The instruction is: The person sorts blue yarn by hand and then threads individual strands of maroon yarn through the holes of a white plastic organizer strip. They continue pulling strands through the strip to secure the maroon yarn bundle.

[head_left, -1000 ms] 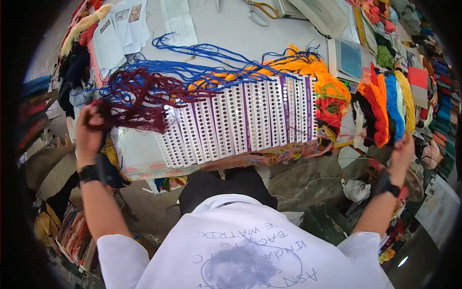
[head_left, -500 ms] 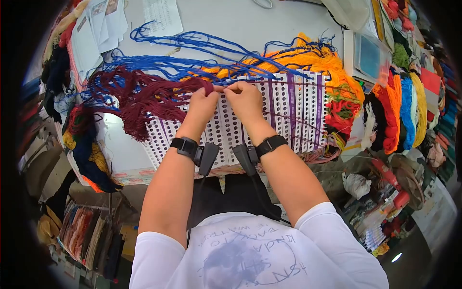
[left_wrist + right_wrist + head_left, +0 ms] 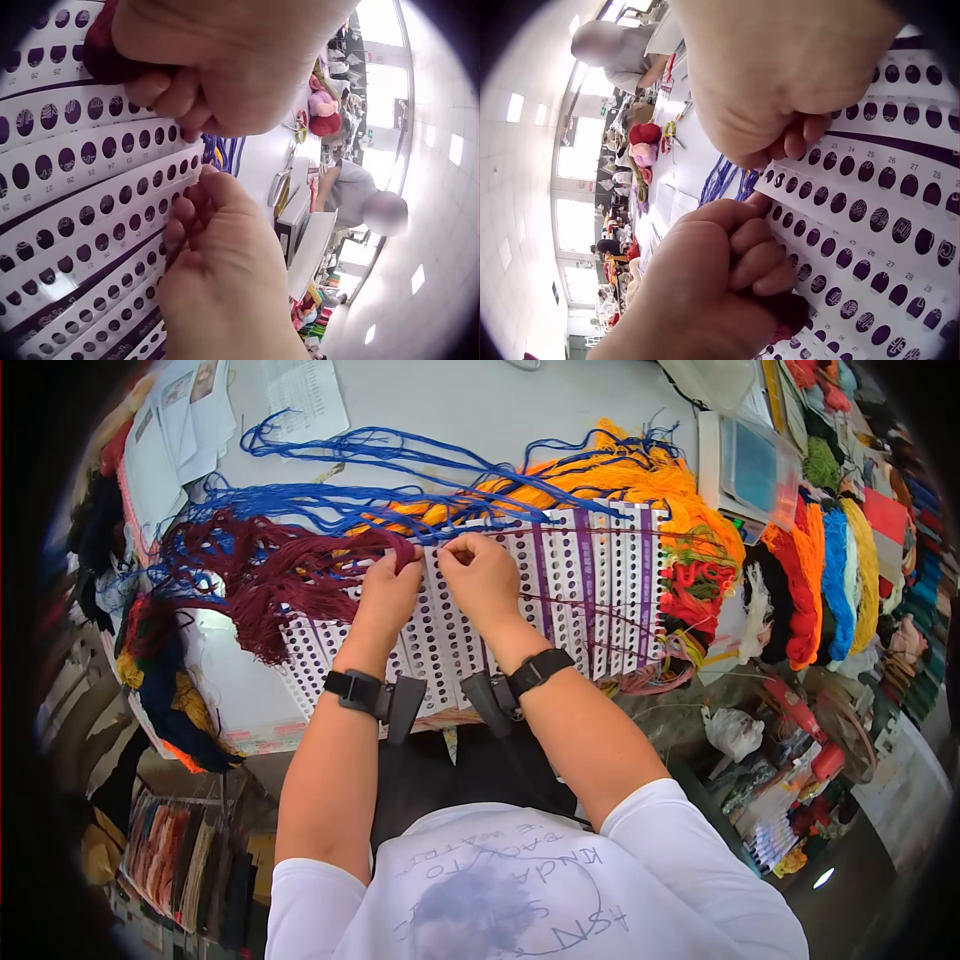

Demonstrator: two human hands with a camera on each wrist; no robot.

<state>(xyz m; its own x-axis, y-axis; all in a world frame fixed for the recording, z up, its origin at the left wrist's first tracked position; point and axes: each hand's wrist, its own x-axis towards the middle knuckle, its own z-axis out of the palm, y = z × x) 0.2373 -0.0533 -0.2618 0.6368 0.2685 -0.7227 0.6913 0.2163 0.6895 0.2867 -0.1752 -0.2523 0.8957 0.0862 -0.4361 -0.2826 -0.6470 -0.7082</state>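
Note:
In the head view the left hand (image 3: 388, 592) grips a bundle of dark red yarn (image 3: 290, 565), its loose strands spread to the left. Close beside it the right hand (image 3: 482, 582) has thumb and forefinger pinched together at the top of the punched cards (image 3: 570, 575); dark red strands run from there rightward across the cards. In the left wrist view the left hand (image 3: 240, 67) has its fingers curled round the dark red yarn (image 3: 101, 52). The right hand (image 3: 787, 82) shows curled fingers in the right wrist view, over the rows of holes.
Blue yarn (image 3: 400, 450) and orange yarn (image 3: 640, 480) lie behind the cards. Papers (image 3: 180, 430) are at the back left, a clear plastic box (image 3: 750, 470) at the back right. Coloured skeins (image 3: 835, 580) hang at the right edge. The wrist views show a person (image 3: 352, 193) across the table.
Both hands were wide apart, the left one at the left end of the yarn; they came together at the top of the cards. Since half a second ago they have barely moved over the cards.

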